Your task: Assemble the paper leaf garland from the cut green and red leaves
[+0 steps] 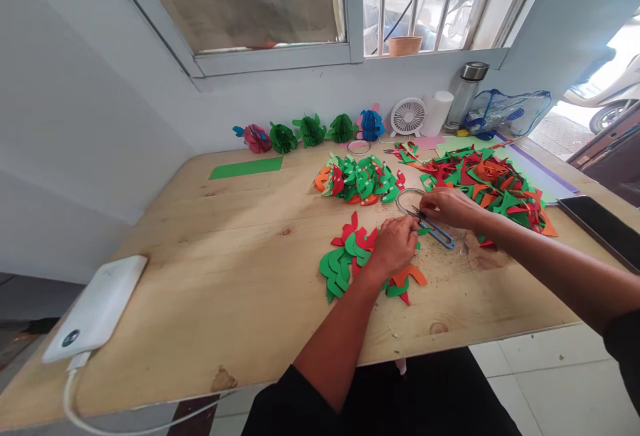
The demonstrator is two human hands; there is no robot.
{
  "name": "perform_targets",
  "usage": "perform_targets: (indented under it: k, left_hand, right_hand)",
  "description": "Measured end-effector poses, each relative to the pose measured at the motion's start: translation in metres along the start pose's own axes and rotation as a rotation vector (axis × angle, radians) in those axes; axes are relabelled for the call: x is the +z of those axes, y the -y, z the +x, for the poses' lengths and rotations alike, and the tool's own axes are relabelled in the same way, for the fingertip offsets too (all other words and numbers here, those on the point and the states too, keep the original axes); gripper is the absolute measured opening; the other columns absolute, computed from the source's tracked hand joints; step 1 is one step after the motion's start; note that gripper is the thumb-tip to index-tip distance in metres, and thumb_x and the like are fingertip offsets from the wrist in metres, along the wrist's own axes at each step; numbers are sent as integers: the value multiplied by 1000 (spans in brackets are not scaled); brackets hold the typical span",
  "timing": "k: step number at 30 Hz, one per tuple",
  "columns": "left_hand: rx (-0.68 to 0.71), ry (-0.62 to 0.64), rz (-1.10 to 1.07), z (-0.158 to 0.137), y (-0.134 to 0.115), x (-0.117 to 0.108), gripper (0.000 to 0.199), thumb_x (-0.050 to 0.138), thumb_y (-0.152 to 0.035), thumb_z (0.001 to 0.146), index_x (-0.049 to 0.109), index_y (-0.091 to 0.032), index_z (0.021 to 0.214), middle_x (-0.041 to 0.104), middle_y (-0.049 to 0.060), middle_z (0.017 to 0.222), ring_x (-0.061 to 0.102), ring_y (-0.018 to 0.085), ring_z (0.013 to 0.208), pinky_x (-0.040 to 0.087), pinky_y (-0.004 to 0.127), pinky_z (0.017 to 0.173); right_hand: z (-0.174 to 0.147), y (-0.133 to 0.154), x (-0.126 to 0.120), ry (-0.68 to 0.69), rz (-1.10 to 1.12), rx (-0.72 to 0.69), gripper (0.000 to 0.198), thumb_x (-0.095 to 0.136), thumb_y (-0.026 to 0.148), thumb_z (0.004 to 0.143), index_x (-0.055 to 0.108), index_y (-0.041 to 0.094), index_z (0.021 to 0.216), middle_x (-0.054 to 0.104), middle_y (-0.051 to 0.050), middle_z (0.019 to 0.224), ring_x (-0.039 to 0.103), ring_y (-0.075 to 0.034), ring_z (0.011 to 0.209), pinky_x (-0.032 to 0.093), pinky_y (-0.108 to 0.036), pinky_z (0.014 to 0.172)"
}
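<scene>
A power bank (95,309) lay far left; paper cutouts (336,268) spread around the left hand (398,244), its fingers curled, any grip unclear; blue snips (440,233) lay just beside both hands. The right hand (447,207) had bunched fingers, its hold impossible to tell; paper scraps (493,176) lay heaped behind it; a phone (605,226) lay rightmost.

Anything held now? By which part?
Can't tell: any hold by the left hand or right hand, both near the blue snips, is too small to see.
</scene>
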State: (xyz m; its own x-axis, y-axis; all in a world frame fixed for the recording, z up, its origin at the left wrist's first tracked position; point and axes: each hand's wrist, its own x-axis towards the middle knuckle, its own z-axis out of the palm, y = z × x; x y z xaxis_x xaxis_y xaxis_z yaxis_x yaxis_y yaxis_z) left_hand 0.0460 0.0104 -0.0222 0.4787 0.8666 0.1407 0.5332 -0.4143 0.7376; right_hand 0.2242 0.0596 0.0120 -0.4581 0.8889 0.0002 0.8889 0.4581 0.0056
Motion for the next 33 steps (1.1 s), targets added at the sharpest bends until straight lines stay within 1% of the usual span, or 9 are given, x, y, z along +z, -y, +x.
perform_targets:
  k: [6,9,13,16,24,33]
  left_hand:
    - [-30,8,-4,-1,-3,-1,15,43,-12,81,53,-21,86,66,3,106,57,18,104,41,34,94]
    - [-29,10,-3,-1,-3,-1,16,43,-11,81,54,-22,87,66,3,105,57,17,103,41,34,93]
    - [-23,8,14,0,-2,-1,15,43,-12,81,53,-21,87,66,3,101,58,17,100,42,33,91]
    - [-18,7,20,0,-3,-1,13,43,-14,82,53,-21,86,65,4,99,58,18,99,42,33,90]
    - [-26,12,18,0,-2,-1,12,42,-15,83,52,-21,86,65,4,102,57,19,101,41,33,89]
    - [-21,-1,20,0,-2,0,13,43,-12,80,52,-21,84,65,3,99,58,18,98,42,32,89]
  right_hand:
    - [-6,-1,1,-81,37,-25,20,47,22,82,67,19,77,67,-3,74,57,-14,69,30,-23,57]
    - [-6,3,-2,-105,-46,-68,22,46,21,85,66,18,77,67,-5,75,56,-15,71,29,-24,59]
    - [-6,9,-3,-115,-213,-178,20,49,19,84,63,14,72,65,-8,72,52,-18,70,27,-28,60]
    - [-7,11,-1,-121,-264,-228,17,51,20,84,61,14,71,64,-8,70,51,-18,68,26,-29,61]
    - [-8,8,0,-112,-234,-248,17,53,20,83,62,14,71,65,-8,71,51,-18,68,26,-29,61]
    - [-4,9,-4,-69,-249,-243,18,53,19,84,62,14,69,66,-8,69,54,-18,67,28,-28,61]
